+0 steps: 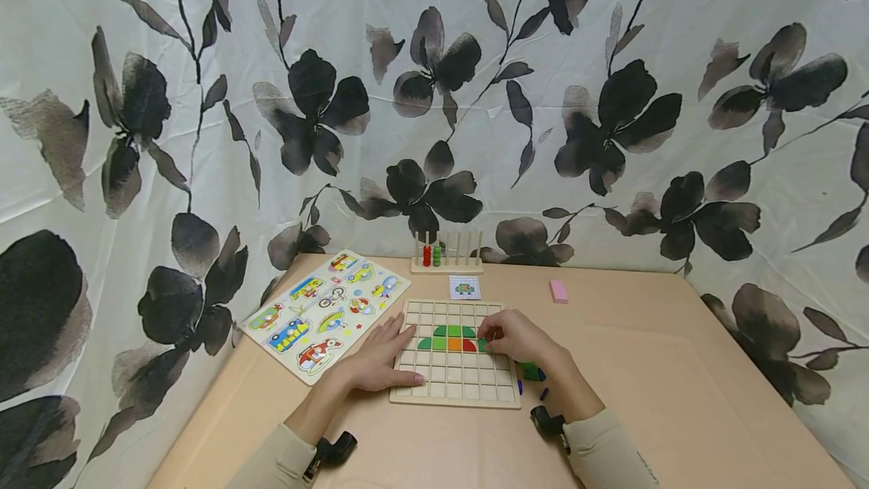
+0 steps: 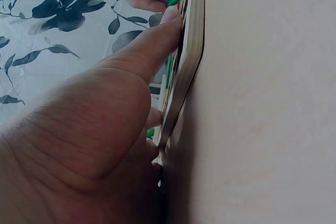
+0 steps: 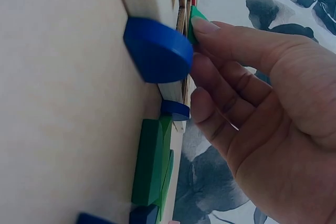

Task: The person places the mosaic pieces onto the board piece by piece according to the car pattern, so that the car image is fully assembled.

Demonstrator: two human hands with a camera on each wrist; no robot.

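A wooden grid board lies on the table with green, orange and red pieces set in its middle cells. My left hand rests on the board's left side with its fingers spread, the thumb along the near part. Over the right side of the grid, my right hand pinches a small green piece between thumb and fingers. In the right wrist view, a blue curved piece leans at the board's edge. Several green blocks lie beside it, partly hidden by my right wrist in the head view.
A picture card lies just beyond the board. Behind it stands a wooden peg rack with red and green beads. A colourful vehicle puzzle board is at the left, a pink block at the back right. A floral cloth hangs behind the table.
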